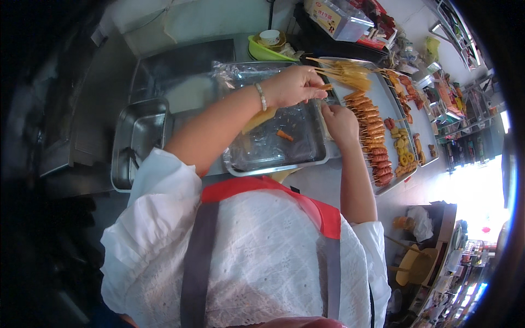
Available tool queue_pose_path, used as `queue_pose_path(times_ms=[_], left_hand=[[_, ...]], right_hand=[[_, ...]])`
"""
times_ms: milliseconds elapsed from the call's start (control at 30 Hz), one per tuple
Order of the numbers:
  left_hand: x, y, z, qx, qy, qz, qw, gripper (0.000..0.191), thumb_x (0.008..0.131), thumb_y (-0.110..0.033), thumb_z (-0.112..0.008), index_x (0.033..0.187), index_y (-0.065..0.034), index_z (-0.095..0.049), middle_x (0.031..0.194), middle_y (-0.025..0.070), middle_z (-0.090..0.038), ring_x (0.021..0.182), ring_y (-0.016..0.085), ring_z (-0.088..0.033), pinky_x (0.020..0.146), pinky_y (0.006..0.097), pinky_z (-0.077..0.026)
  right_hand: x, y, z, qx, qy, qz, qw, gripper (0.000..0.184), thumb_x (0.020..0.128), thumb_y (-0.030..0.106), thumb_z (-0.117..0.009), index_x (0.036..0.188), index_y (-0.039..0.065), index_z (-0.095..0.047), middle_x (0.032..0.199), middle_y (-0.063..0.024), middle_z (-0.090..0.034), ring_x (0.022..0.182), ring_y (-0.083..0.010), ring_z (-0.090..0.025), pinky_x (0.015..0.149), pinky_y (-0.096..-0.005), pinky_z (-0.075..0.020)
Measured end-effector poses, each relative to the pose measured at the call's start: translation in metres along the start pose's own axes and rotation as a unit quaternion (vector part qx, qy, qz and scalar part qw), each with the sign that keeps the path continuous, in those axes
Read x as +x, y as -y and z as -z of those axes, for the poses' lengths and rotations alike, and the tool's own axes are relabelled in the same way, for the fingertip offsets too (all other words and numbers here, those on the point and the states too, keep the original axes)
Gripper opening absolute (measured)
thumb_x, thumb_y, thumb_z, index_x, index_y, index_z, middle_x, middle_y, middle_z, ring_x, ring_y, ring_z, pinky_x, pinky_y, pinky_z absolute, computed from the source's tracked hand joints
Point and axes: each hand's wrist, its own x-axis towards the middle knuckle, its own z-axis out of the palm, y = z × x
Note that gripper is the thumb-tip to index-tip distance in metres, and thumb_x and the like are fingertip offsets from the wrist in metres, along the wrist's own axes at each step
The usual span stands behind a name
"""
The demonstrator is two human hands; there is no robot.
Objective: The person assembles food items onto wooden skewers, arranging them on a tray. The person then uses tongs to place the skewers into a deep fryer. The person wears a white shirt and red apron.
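Note:
My left hand (301, 87), with a beaded bracelet at the wrist, pinches a small brown piece of food (326, 87) above the right edge of a metal tray (279, 167). Just to its right and a little nearer to me, my right hand (341, 123) has its fingers closed at the tray's rim; whether a thin thing is between them I cannot tell. Clear plastic film (233, 76) lines the tray. One brown food piece (285, 135) lies on the film. A yellowish flat thing (258, 119) shows partly under my left forearm.
Right of my hands, a tray (383, 190) bears a bundle of bamboo skewers (348, 74), rows of skewered brown pieces (371, 123) and red sausages (381, 166). Another tray (430, 160) adjoins it. A deep metal pan (141, 119) stands left, a green basin (266, 52) behind.

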Motion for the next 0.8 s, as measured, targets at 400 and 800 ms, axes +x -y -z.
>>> queue_pose_path(times_ms=[400,800], left_hand=[[-0.003,0.005,-0.002,-0.167,-0.051,0.021,0.984,0.013,0.092,-0.018,-0.046,0.094,-0.0056,-0.050,0.071,-0.0011,-0.047,0.063,0.007,-0.045,0.060,0.0222,-0.041],[-0.001,0.013,0.005,-0.046,0.036,0.019,0.998,0.011,0.090,-0.016,-0.049,0.092,-0.0046,-0.049,0.076,-0.0002,-0.050,0.068,0.009,-0.047,0.062,0.0230,-0.041]], right_hand=[[0.019,0.027,-0.016,0.803,0.065,-0.017,0.593,0.057,0.092,0.049,-0.032,0.126,0.004,-0.042,0.103,-0.0104,-0.061,0.049,-0.0069,-0.037,0.053,-0.0214,-0.0382],[0.006,0.052,0.042,0.054,-0.113,0.264,0.956,0.044,0.075,0.028,-0.067,0.115,0.012,-0.057,0.081,-0.0078,-0.066,0.066,-0.0216,-0.062,0.061,-0.0308,-0.0477]])
